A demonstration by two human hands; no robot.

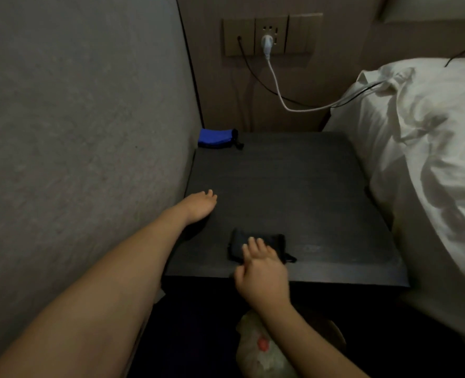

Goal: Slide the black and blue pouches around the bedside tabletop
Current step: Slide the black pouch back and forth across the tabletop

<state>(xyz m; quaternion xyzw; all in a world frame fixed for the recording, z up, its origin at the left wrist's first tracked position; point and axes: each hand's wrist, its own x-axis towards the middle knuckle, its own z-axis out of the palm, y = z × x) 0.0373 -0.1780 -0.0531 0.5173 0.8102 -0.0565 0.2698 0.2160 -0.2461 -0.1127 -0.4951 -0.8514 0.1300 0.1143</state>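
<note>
At the near edge of the bench (294,186), the right hand (261,274) lies flat with fingers spread, its fingertips (253,245) pressing on top of the black pouch (256,245) rather than gripping it. The pouch sits just inside the bench's front edge, its drawstring tab trailing toward the bed side. The left hand (200,204) rests open and empty on the bench near its left edge, beside the upholstered wall panel (76,132), well apart from either pouch. The blue pouch (217,138) lies in the bench's far left corner, against the back wall below the socket plate (271,34).

The step in hand looks like sliding the black pouch. To do it well, keep the fingers flat with light downward pressure so the soft fabric drags along instead of bunching, and steer it toward the bench's middle, since a pull toward the front edge could tip it off.
</note>
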